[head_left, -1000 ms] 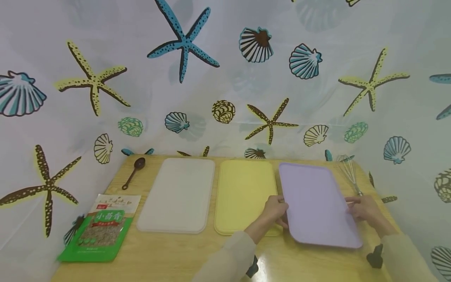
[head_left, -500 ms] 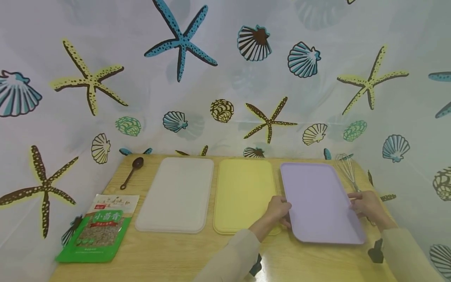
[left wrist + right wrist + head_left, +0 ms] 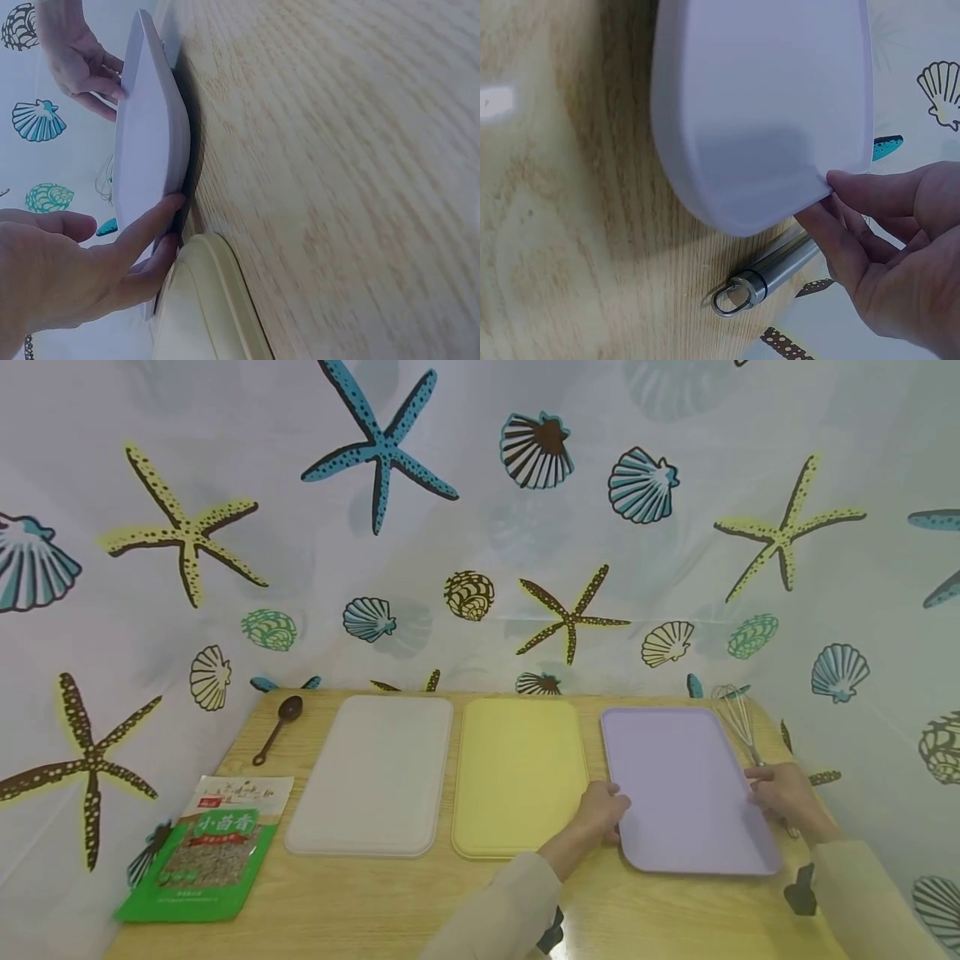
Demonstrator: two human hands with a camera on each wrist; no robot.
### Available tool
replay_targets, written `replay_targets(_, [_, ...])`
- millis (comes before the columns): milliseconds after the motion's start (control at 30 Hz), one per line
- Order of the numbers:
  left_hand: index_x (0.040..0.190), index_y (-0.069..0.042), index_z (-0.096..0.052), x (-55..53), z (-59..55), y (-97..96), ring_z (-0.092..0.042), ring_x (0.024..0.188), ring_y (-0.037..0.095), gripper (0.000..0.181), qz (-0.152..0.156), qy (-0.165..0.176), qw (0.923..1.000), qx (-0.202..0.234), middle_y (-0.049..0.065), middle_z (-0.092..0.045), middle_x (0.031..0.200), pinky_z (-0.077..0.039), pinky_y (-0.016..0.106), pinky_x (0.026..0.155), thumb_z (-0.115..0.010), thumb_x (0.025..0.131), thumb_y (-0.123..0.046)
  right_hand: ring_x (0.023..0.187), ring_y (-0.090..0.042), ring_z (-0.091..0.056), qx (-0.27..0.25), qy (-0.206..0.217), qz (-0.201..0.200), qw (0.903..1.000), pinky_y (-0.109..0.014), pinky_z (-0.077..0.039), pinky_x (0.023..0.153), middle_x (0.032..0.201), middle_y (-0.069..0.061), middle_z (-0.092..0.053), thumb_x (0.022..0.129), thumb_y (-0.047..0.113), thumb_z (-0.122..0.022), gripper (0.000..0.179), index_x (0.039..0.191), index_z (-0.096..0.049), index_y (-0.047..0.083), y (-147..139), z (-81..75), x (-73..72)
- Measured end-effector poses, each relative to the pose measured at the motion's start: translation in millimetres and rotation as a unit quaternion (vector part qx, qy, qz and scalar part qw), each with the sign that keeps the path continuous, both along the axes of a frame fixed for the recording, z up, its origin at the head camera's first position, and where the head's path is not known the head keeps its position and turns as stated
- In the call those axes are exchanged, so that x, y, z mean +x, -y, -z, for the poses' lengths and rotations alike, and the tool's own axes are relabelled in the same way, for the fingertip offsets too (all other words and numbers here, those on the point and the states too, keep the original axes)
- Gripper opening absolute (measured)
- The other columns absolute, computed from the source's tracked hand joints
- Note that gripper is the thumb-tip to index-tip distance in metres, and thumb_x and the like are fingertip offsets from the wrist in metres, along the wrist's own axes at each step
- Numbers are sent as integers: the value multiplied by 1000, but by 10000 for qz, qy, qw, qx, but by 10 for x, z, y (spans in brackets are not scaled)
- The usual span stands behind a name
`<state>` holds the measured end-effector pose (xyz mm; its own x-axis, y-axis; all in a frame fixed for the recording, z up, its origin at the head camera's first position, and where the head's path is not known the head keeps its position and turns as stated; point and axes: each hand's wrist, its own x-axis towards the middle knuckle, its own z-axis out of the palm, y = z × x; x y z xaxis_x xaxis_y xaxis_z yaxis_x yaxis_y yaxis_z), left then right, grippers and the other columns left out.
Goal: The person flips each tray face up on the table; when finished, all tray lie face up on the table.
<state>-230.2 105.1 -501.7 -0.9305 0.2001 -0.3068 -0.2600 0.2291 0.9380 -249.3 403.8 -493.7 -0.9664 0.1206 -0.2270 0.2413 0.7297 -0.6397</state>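
A shallow lavender tray with a raised rim lies at the right side of the table, between my two hands. My left hand holds its left edge; in the left wrist view the fingers meet the rim from outside and below, the thumb raised over the top. On the opposite edge, my right hand pinches the rim, thumb above and fingers underneath. Shadow shows beneath the tray's near side in the right wrist view. Close to my left hand sits a yellow tray.
A wire whisk lies beyond my right hand, its steel handle passing close by the lavender tray. Left of the yellow tray is a white one. A dark spoon and a green seed packet lie at the left.
The lavender tray has shifted slightly right and turned a little straighter, its near edge now farther back. Both hands have moved along with it. The head view has drifted slightly.
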Motion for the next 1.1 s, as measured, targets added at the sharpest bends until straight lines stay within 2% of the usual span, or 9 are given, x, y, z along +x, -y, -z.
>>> replay_targets(100, [129, 13, -50, 20, -8, -21, -63, 88, 29, 44, -22, -30, 10000, -18, 28, -53, 130, -59, 41, 68, -55, 89, -4, 70, -22, -65, -68, -35, -11, 10000, -37, -58, 59, 108, -37, -60, 80, -2, -49, 47, 124, -49, -20, -2, -16, -6])
replay_targets(200, [128, 12, -51, 43, -4, -36, -60, 107, 40, 43, -60, -24, 10000, 33, 29, -54, 127, -59, 43, 72, -56, 89, -4, 71, -23, -64, -121, -14, 4, 9999, -38, -58, 60, 111, -38, -59, 79, -1, -51, 48, 124, -50, -20, 0, -10, -4])
replay_targets(267, [128, 12, -51, 51, 4, -46, -58, 110, 43, 42, -53, -22, 10000, 65, 29, -55, 124, -59, 45, 75, -56, 89, -5, 72, -22, -62, -112, 3, 39, 9999, -37, -57, 60, 113, -38, -57, 78, -1, -51, 49, 123, -51, -20, 1, 3, -4])
replay_targets(467, [129, 11, -51, 56, 9, -50, -62, 97, 35, 42, -71, -73, 9999, 28, 29, -54, 126, -59, 41, 70, -56, 90, -5, 68, -20, -62, -21, -47, 101, 9999, -35, -57, 58, 109, -37, -59, 77, -2, -52, 47, 121, -53, -20, -8, 35, -22])
replay_targets(633, [129, 10, -52, 65, -13, -33, -61, 102, 36, 42, -73, -67, 9999, 29, 29, -53, 128, -59, 42, 73, -56, 89, -4, 65, -19, -62, 39, -98, 161, 9998, -34, -57, 57, 105, -36, -61, 76, -4, -52, 45, 117, -54, -21, -11, 69, -36])
replay_targets(733, [129, 10, -52, 70, -20, -7, -63, 76, 22, 42, 52, -206, 9997, -72, 28, -55, 127, -57, 33, 64, -55, 90, -5, 66, -20, -62, 188, -204, 122, 9995, -32, -55, 55, 104, -36, -61, 74, -6, -51, 43, 114, -56, -22, -7, 122, -33])
replay_targets(833, [130, 10, -51, 71, -33, 36, -49, 57, 11, 43, 211, -418, 9989, -101, 29, -54, 128, -53, 29, 63, -53, 90, -6, 68, -22, -62, 300, -312, 66, 9990, -31, -54, 55, 101, -36, -61, 73, -8, -49, 42, 112, -55, -24, -6, 179, -32])
replay_targets(967, [131, 10, -50, 60, -54, 97, -45, 57, 9, 45, 278, -579, 9979, 18, 29, -52, 132, -52, 27, 64, -53, 89, -6, 66, -23, -62, 373, -362, 77, 9986, -32, -55, 54, 97, -36, -62, 74, -9, -47, 42, 112, -53, -25, 8, 222, -36])
replay_targets(1100, [130, 7, -53, 35, -81, 155, -43, 51, 9, 43, 207, -653, 9976, 27, 26, -53, 132, -48, 22, 56, -53, 89, -5, 62, -21, -61, 582, -343, 90, 9977, -32, -54, 52, 94, -34, -62, 78, -8, -46, 40, 114, -52, -24, 29, 229, -54])
